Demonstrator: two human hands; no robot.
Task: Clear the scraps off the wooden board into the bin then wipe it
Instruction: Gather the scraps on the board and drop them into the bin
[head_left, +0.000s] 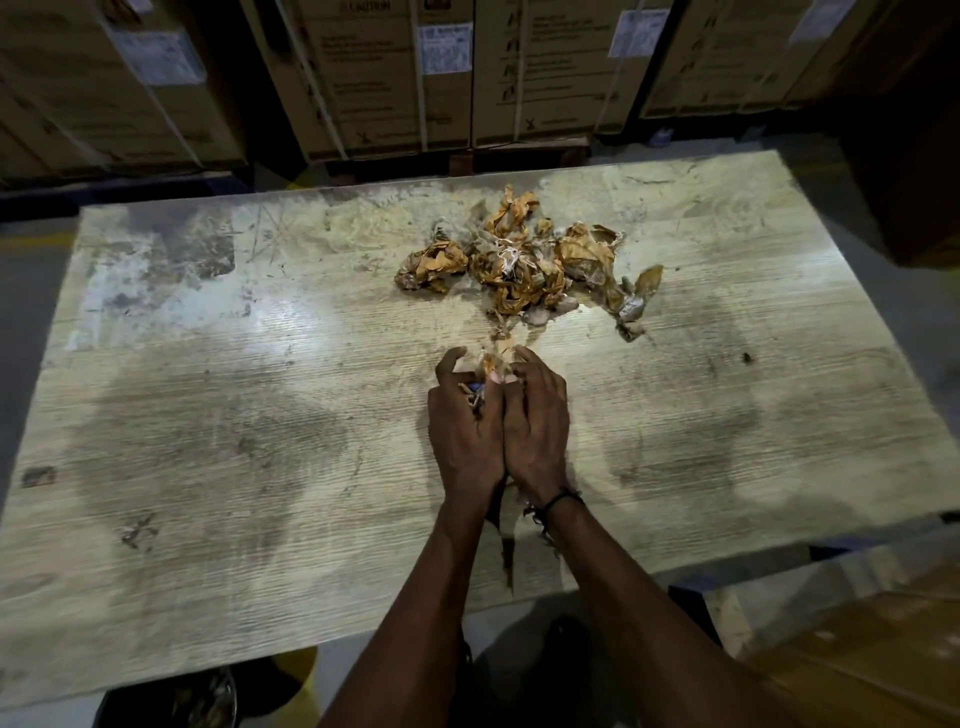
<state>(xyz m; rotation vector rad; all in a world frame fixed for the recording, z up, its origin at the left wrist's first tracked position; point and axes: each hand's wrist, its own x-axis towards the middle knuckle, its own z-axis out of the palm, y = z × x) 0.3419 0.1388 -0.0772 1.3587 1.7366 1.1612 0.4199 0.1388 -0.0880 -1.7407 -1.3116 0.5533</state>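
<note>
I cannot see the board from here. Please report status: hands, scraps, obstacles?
Both hands, left and right, cupped together, gripping a small bunch of scraps. Main scrap pile remains on wooden board. Nothing blocking it.

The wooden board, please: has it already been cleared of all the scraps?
No, a pile of crumpled scraps lies on the wooden board beyond both hands.

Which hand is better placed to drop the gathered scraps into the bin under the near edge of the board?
Probably the left hand. Both hands clutch the gathered scraps at mid-board, but the bin shows below the wooden board at the near left, on that hand's side; the right hand would have to cross over.
</note>
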